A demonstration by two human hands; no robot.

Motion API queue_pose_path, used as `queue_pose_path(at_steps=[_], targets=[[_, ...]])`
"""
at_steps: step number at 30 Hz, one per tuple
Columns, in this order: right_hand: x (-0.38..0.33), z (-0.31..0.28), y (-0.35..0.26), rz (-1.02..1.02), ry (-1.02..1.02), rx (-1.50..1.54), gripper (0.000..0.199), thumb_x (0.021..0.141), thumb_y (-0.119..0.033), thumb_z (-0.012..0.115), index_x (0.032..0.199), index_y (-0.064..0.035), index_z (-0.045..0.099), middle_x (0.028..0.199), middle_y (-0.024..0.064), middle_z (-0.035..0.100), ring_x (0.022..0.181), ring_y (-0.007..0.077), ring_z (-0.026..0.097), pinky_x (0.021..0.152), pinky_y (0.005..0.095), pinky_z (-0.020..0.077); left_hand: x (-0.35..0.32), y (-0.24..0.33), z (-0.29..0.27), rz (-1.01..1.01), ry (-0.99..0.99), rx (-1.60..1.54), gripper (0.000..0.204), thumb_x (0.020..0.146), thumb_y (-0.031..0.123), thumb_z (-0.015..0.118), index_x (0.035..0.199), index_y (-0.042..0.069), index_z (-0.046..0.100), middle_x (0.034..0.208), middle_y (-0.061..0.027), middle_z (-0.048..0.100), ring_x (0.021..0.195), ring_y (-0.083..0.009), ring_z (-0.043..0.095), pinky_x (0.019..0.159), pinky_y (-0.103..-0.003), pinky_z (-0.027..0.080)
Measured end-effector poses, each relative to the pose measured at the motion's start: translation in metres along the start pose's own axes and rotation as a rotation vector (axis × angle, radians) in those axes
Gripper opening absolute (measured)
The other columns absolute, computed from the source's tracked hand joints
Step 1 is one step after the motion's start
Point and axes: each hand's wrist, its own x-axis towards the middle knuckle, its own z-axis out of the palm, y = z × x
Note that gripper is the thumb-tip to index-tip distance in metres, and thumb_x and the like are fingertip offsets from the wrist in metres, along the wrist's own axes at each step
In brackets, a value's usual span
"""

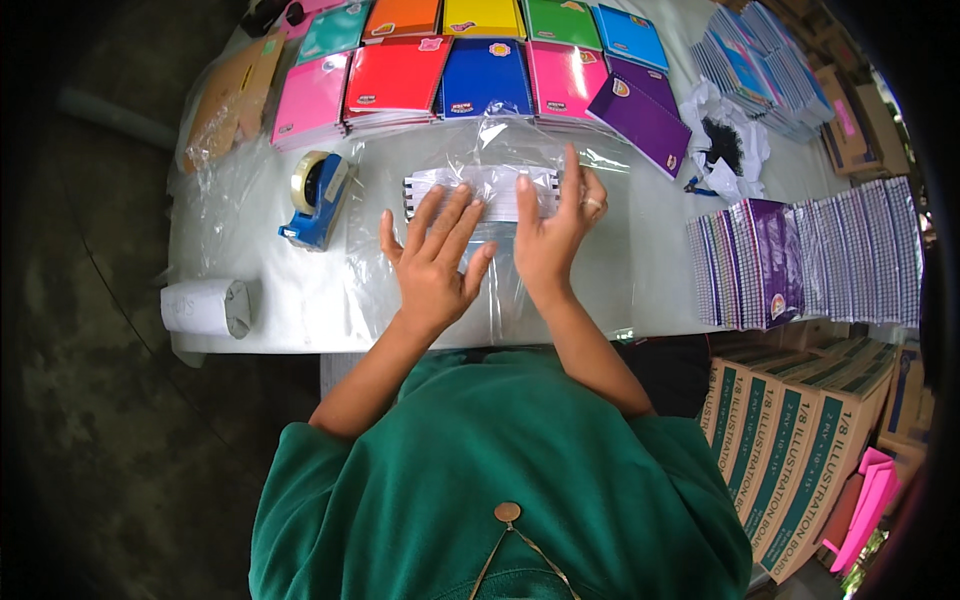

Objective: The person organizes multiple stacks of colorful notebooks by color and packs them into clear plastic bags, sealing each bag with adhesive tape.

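Observation:
A small bundle of spiral notebooks stands at the middle of the table with its white page edges up and dark coils at the ends. Clear plastic wrap lies over it and spreads around it. The spread fingers of my left hand rest on the left part of the bundle, holding nothing. At the bundle's right end is my right hand, its thumb near the page edges and its index finger stretched out. Whether the right hand's bent fingers touch the film, I cannot tell.
A blue tape dispenser stands left of the bundle. Colourful notebook stacks line the far side. Rows of notebooks and crumpled white paper are on the right; a folded white packet sits near the left edge. Boxes stand below right.

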Motion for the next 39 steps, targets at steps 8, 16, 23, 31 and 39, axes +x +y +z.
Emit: queue_pose_path(at_steps=[8,16,23,31,39], targets=[[-0.037,-0.016,-0.003,-0.463,-0.232,-0.138,0.047,0.086,-0.018,0.052,0.132,-0.0102,0.045,0.122,0.0067,0.053,0.119,0.0222,0.045,0.105,0.0435,0.0187,0.023,0.014,-0.028,-0.246,-0.213,-0.699,0.060,0.086,0.022,0.052,0.139,0.004,0.031,0.130,-0.0205,0.048,0.123,-0.0319,0.044,0.106,-0.046,0.019],[-0.020,-0.013,0.004,-0.608,-0.254,-0.183,0.033,0.081,-0.017,0.058,0.114,-0.0180,0.061,0.114,-0.0034,0.057,0.111,0.0143,0.049,0.098,0.0337,0.0287,0.126,-0.037,-0.024,0.045,-0.453,-0.427,0.052,0.078,0.003,0.062,0.127,0.001,0.045,0.108,-0.0122,0.060,0.101,-0.0200,0.058,0.092,-0.035,0.042],[-0.016,-0.009,0.002,-0.620,-0.191,-0.176,0.027,0.081,-0.019,0.059,0.108,-0.0188,0.063,0.112,-0.0050,0.057,0.110,0.0132,0.049,0.095,0.0305,0.0302,0.147,-0.059,-0.024,-0.071,0.085,-0.836,0.027,0.086,0.018,0.062,0.104,-0.002,0.062,0.089,-0.0074,0.067,0.079,-0.0164,0.064,0.073,-0.029,0.050],[0.000,0.006,-0.005,-0.283,0.046,0.287,0.032,0.070,0.000,0.066,0.098,-0.0155,0.065,0.109,-0.0017,0.061,0.106,0.0157,0.055,0.085,0.0312,0.0369,0.054,-0.028,-0.005,0.333,-0.008,-0.406,0.019,0.067,-0.004,0.065,0.083,0.006,0.068,0.091,-0.0092,0.068,0.088,-0.0218,0.066,0.080,-0.034,0.053],[-0.004,0.012,0.015,-0.505,-0.010,0.050,0.014,0.067,-0.005,0.069,0.070,-0.0169,0.063,0.093,-0.0052,0.067,0.097,0.0137,0.060,0.082,0.0274,0.0345,-0.002,-0.081,-0.006,0.367,0.175,-0.393,0.026,0.063,-0.005,0.069,0.086,0.007,0.064,0.082,-0.0070,0.067,0.075,-0.0229,0.063,0.068,-0.032,0.049]])
